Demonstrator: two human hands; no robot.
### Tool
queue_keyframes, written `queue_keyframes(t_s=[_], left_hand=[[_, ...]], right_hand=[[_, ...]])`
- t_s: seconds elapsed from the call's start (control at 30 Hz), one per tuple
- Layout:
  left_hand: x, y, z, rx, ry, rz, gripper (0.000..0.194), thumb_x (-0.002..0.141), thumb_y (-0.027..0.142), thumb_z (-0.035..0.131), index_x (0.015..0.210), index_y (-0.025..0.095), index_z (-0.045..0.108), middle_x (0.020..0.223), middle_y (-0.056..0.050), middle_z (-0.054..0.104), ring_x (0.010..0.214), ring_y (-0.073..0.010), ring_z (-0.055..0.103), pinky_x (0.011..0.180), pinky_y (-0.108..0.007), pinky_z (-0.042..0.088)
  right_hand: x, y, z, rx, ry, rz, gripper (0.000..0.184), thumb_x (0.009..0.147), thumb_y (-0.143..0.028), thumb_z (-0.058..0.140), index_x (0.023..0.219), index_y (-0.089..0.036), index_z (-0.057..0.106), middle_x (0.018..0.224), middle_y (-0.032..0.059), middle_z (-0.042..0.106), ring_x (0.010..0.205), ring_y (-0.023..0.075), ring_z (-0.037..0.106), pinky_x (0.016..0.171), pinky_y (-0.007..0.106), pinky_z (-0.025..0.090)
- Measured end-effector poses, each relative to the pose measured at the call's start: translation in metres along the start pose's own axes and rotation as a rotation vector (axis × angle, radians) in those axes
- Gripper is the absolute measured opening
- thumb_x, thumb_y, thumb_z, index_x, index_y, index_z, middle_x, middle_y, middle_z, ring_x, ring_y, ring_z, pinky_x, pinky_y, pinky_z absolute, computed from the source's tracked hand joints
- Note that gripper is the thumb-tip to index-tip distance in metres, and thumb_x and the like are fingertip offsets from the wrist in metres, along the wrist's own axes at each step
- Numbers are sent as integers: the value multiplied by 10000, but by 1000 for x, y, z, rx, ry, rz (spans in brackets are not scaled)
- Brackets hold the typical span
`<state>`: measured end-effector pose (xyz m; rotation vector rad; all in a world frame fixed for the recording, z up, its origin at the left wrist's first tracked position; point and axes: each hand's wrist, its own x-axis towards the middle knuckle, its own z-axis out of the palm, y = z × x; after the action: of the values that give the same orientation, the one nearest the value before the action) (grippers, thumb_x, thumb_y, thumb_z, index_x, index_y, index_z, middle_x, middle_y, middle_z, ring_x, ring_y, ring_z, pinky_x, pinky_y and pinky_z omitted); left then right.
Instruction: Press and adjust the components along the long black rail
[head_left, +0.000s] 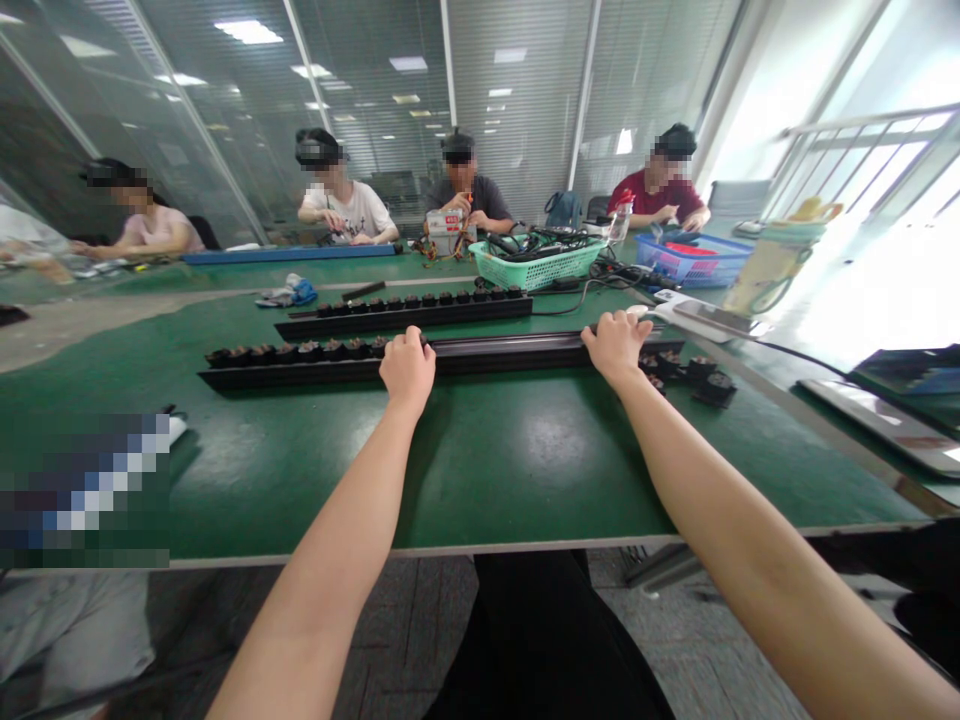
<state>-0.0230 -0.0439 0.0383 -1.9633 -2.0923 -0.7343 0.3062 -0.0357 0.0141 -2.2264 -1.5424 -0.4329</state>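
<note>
A long black rail (510, 366) lies across the green table in front of me. Round black socket-like pieces (285, 353) fill its left stretch in a row, while a bare channel shows between my hands. With fingers curled over the rail's middle, my left hand (409, 370) is closed at the end of that row. My right hand (619, 345) is closed over the rail farther right, its far fingertips hidden. Several loose black pieces (701, 370) lie around the rail's right end. Behind runs a second black rail (412, 318) with a row of similar pieces.
Farther back are a green basket (536, 265) of black cables, a blue basket (697, 265) and a bottle (780, 262). A phone (709, 312) lies at right, and a blue-grey cloth (289, 291) at left. Several people (345, 205) sit across the table.
</note>
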Motion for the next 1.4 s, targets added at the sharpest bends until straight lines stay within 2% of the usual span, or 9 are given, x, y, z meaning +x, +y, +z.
queue_keyframes(t_s=[1.4], left_hand=[[0, -2, 3, -2, 34, 16, 357, 1004, 286, 455, 1330, 219, 582, 1236, -136, 677, 1212, -296, 605, 933, -389, 545]], right_hand=[[-1, 2, -1, -18, -13, 30, 413, 1008, -342, 401, 1158, -59, 661, 1207, 243, 606, 1180, 360, 460, 982, 499, 299]])
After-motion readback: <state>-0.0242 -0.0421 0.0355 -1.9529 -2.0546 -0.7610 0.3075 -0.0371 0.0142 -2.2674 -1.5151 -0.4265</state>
